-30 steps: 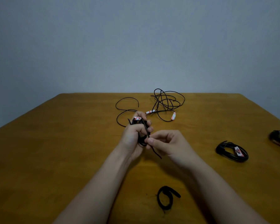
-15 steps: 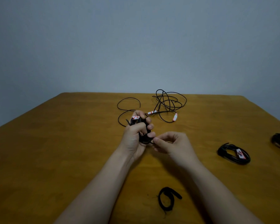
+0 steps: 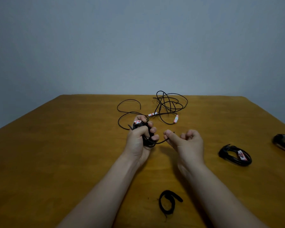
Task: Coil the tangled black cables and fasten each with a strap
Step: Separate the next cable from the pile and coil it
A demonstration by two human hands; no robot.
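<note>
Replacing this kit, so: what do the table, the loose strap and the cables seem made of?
Table: wood or veneer, smooth, low sheen; faint grain shows. Strap: flat matte black, fuzzy-edged, likely hook-and-loop fabric. Cables: thin, slightly glossy black jacket, probably rubber or plastic; they hold springy loops.

LEFT: left hand [image 3: 138, 140] is gripping a cable bundle [image 3: 147, 142], fingers curling round it | RIGHT: right hand [image 3: 187, 143] is pinching the loose strand [image 3: 160, 142] between thumb and forefinger, other fingers curling loosely | ARMS: left forearm [image 3: 105, 186] and right forearm [image 3: 212, 186] are reaching forward, bare, hands sitting just apart
</note>
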